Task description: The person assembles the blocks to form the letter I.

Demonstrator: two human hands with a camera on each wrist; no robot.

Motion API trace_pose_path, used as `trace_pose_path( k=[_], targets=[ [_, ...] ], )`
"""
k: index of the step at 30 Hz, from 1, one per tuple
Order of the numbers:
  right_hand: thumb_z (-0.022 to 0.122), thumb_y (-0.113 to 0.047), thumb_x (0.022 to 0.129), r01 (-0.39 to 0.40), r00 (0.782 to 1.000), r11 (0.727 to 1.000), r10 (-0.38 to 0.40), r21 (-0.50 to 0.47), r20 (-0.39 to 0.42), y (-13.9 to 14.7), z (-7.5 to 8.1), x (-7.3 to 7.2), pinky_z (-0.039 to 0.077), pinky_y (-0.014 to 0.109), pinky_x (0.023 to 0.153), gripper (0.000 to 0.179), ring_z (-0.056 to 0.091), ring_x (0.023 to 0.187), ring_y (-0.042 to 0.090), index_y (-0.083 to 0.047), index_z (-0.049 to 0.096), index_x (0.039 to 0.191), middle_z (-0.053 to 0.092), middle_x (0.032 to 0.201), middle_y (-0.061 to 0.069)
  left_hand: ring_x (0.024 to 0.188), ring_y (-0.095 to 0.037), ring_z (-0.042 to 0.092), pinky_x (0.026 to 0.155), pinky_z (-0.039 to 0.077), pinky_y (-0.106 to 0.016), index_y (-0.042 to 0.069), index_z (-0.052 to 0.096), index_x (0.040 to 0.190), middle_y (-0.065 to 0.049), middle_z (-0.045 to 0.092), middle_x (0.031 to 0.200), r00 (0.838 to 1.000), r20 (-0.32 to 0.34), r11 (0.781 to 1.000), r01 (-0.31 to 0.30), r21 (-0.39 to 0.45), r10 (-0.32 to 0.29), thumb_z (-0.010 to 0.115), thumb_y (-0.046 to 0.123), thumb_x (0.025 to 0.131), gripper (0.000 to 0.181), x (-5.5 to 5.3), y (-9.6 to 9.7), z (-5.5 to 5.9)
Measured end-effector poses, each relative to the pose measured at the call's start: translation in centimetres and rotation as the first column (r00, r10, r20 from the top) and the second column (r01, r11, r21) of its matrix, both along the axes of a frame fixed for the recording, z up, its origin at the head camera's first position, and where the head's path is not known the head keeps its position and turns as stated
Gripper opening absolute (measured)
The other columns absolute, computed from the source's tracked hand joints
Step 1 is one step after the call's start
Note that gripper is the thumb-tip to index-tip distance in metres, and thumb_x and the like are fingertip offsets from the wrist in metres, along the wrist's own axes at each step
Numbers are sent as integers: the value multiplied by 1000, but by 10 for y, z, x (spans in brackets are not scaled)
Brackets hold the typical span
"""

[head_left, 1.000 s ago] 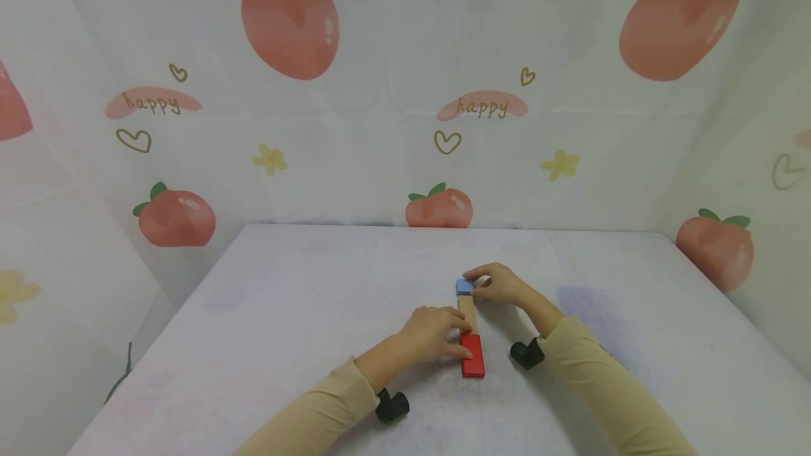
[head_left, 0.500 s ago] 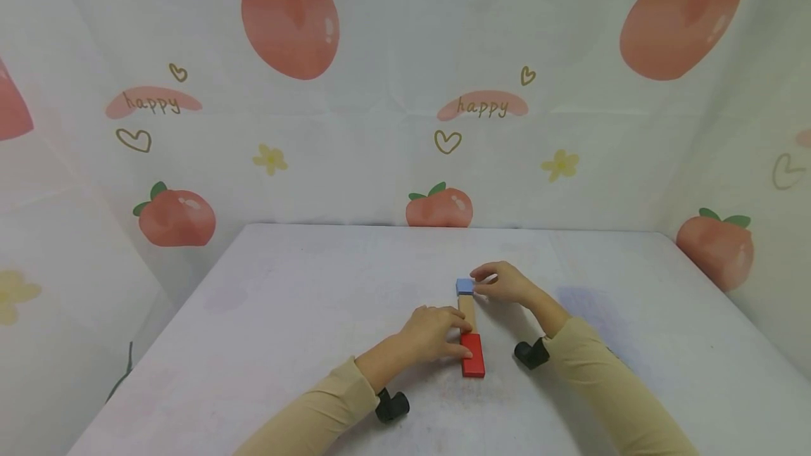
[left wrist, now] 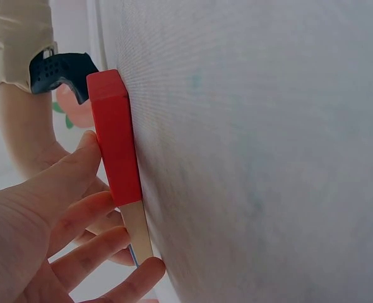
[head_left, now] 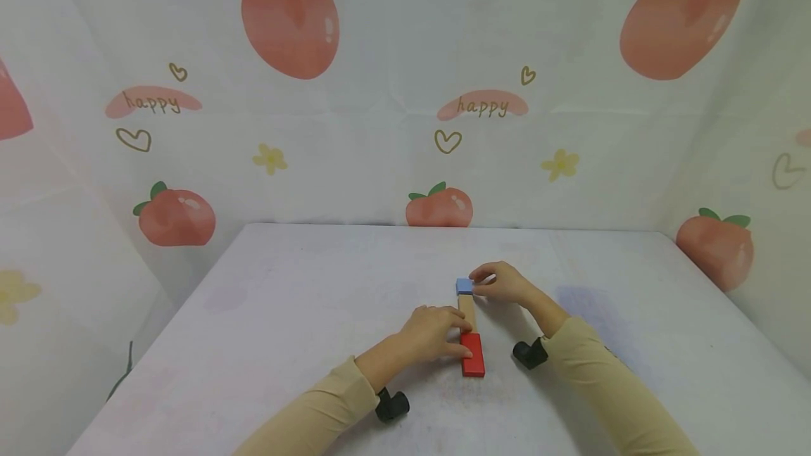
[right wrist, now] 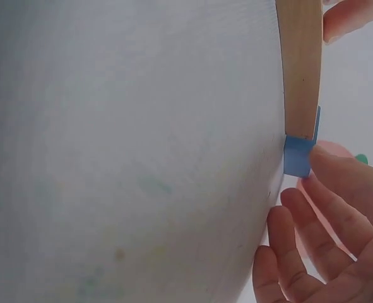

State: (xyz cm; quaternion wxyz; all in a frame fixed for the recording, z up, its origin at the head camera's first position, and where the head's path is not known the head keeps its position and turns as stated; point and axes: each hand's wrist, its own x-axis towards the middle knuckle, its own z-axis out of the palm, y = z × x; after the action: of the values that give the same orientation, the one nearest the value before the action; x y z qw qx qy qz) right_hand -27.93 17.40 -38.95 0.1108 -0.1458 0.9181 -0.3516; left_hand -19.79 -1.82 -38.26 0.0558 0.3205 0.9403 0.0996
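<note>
A red block (head_left: 473, 364), a plain wooden block (head_left: 466, 307) and a blue block (head_left: 464, 286) lie end to end on the white table, red nearest me. My left hand (head_left: 427, 335) rests on the near part of this row. In the left wrist view its thumb is against the red block's side, and other fingertips reach the wooden block. To the right of the row's far end is my right hand (head_left: 507, 283), fingers loosely bent. Its thumb and index fingertips are right at the blue block's edge in the right wrist view.
The table (head_left: 304, 287) stretches out on both sides of the row. A white cloth with printed fruit (head_left: 291, 27) hangs behind it. Small black devices (head_left: 393, 407) sit under both sleeve cuffs. A thin dark cable (head_left: 129, 364) shows at the far left.
My right hand has drawn slightly to the right, and its index fingertip has come off the top of the blue block. The left hand and the blocks stay put.
</note>
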Motion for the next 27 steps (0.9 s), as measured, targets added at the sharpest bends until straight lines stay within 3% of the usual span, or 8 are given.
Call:
trace_pose_path(
  k=[27],
  targets=[
    [65,-12,85,3,1000,1000,-3,-6,9,-1,1,2,55,38,84,32,62,100,31,2,62,113,64,110,20,116,-13,58,98,44,-39,26,66,117,6,62,124,1000,-3,1000,4,-3,-4,68,45,81,41,0,0,0]
  ],
)
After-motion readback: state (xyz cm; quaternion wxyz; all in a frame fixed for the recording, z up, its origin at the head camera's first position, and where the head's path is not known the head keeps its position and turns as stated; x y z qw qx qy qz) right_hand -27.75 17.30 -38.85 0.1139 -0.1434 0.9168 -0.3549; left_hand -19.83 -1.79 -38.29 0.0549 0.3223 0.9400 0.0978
